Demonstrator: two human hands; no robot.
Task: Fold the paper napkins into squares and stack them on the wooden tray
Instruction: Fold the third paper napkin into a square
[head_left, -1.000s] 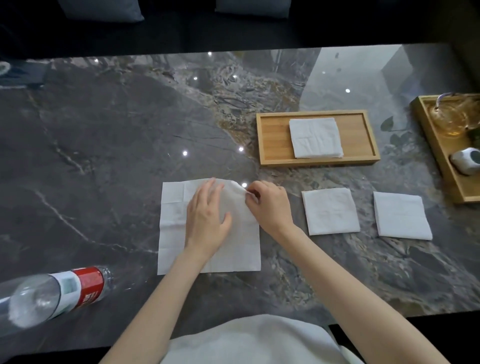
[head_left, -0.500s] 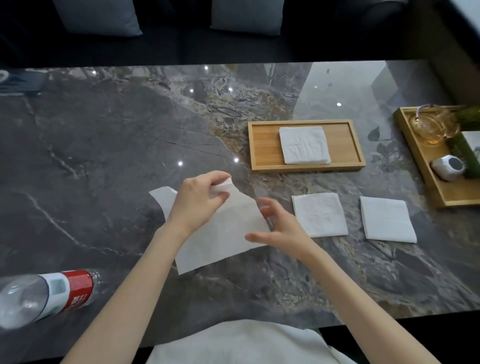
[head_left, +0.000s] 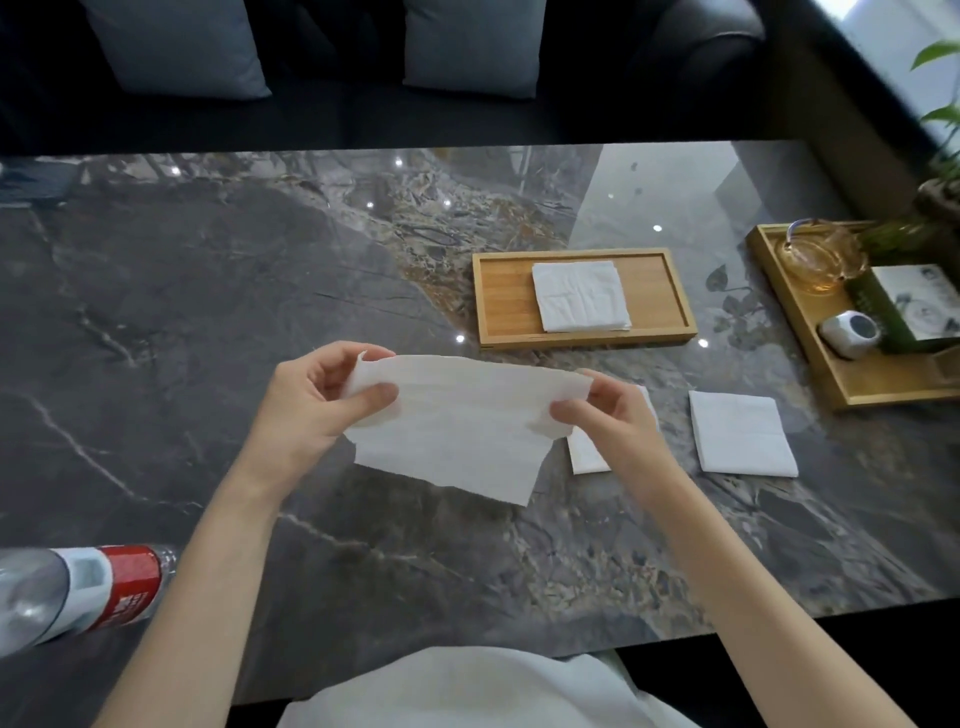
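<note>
Bottle (head_left: 78, 590): it lies on its side at my near left on the surface (head_left: 208, 312), well apart from the work.
Left hand (head_left: 306, 410): its fingers (head_left: 376, 397) pinch the left top corner of the napkin (head_left: 457, 426), thumb in front, the rest behind.
Right hand (head_left: 615, 418): its fingers (head_left: 566, 413) pinch the right top corner the same way, so both hands are closed on the one sheet.
Napkin: I hold it in the air between the hands, clear of the surface, with its long axis running left to right and the lower edge hanging loose toward me, lower on the right. It looks folded in half already, though I cannot be sure of the layers.
Key relation: each hand sits at one end of the long axis, so I judge the next fold brings one end across to the other. Neither hand is nearer; they hold it evenly.
Folded squares: one (head_left: 587, 457) lies just under my right hand, half hidden; another (head_left: 743, 434) lies beside it to the right.
Tray (head_left: 504, 291): it stands beyond the hands, right of centre, with a folded napkin (head_left: 579, 296) already on it. My right hand is the nearer one for stacking.
Second tray (head_left: 831, 374): far right, with a glass pot and small things, not part of my job.
</note>
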